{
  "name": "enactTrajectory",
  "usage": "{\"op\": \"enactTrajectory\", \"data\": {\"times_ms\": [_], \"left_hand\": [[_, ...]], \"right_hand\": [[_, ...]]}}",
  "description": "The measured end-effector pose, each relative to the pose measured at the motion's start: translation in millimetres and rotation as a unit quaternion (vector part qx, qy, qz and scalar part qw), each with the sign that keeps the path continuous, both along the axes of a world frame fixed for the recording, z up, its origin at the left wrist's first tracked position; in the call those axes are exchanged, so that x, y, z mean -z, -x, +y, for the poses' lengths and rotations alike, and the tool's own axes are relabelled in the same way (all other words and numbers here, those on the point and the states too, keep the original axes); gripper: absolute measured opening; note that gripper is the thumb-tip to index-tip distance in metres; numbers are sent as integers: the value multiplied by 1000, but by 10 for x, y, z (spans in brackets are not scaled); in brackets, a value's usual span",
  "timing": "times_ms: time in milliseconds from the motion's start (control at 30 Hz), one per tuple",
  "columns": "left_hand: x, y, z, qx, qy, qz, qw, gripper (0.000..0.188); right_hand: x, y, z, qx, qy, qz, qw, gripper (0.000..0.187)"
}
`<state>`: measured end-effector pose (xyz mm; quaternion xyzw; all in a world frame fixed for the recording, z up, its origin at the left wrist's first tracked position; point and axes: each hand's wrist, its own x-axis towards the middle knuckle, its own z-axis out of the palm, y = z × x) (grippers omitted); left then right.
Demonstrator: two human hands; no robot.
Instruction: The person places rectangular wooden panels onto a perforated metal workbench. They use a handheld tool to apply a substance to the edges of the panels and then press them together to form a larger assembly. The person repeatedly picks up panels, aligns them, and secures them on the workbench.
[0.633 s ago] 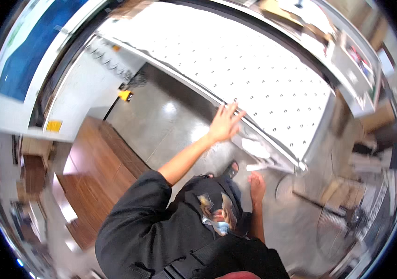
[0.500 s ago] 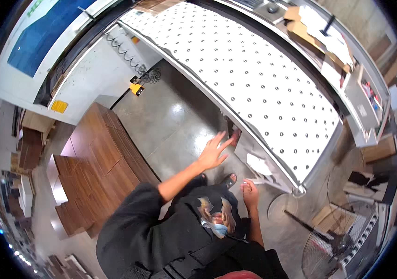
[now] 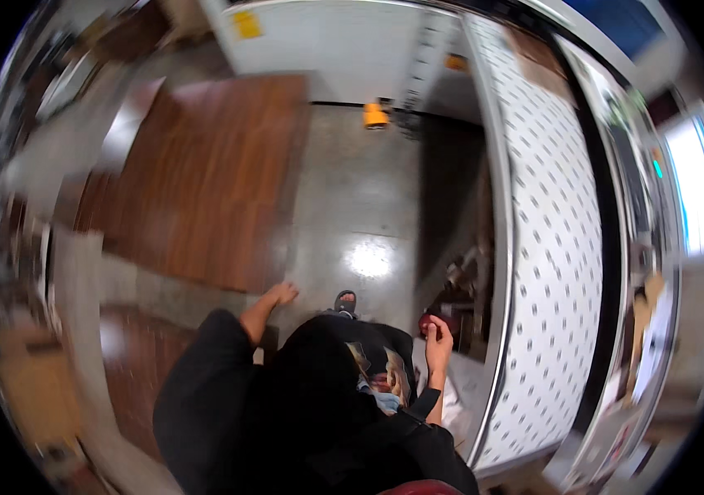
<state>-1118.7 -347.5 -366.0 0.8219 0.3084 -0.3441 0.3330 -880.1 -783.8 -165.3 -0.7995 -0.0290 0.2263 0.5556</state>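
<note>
My left hand (image 3: pixel 283 293) hangs out to the side of my leg, near the close edge of a stack of dark brown wood-grain panels (image 3: pixel 212 181). Its fingers are a little blurred, loosely bent, and nothing shows in them. Alongside the white worktable (image 3: pixel 546 272) with its dotted top, my right hand (image 3: pixel 437 338) is raised with loosely bent fingers and no visible load. A dark red object (image 3: pixel 426 322) appears right by those fingertips; whether they touch it cannot be made out.
Grey concrete floor (image 3: pixel 352 198) runs ahead between panels and worktable. A yellow foot pedal (image 3: pixel 375 115) sits near a white machine wall (image 3: pixel 344 49) at the far end. More brown panels (image 3: pixel 141 371) lie at my left, close to cardboard (image 3: pixel 38 388). Items sit under the worktable.
My view has swung to the left, so the panel stack is now ahead and the worktable stands along my right. The left hand has dropped from ahead of me to my left side.
</note>
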Motion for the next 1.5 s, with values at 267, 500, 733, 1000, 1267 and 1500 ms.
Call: {"op": "enactTrajectory", "data": {"times_ms": [267,500,733,1000,1267,1500], "left_hand": [[-649,-1045,90,-257,50,-211,942,46],[-248,-301,-244,-317,5,-113,942,47],[-827,-22,-303,-575,-12,-115,810,49],[-698,465,-504,-649,2,-186,738,47],[-661,2415,149,-733,-12,-134,667,35],[-1266,3683,1601,-818,-4,-239,524,33]], "right_hand": [[-93,-980,1043,-260,104,-4,960,28],[141,-2052,2000,-374,123,-1,919,26],[-87,-2917,3565,-500,142,-91,849,25],[108,-1664,4547,-524,66,81,845,25],[783,-489,3339,-556,172,146,800,42],[1942,-581,2216,-484,141,262,823,51]]}}
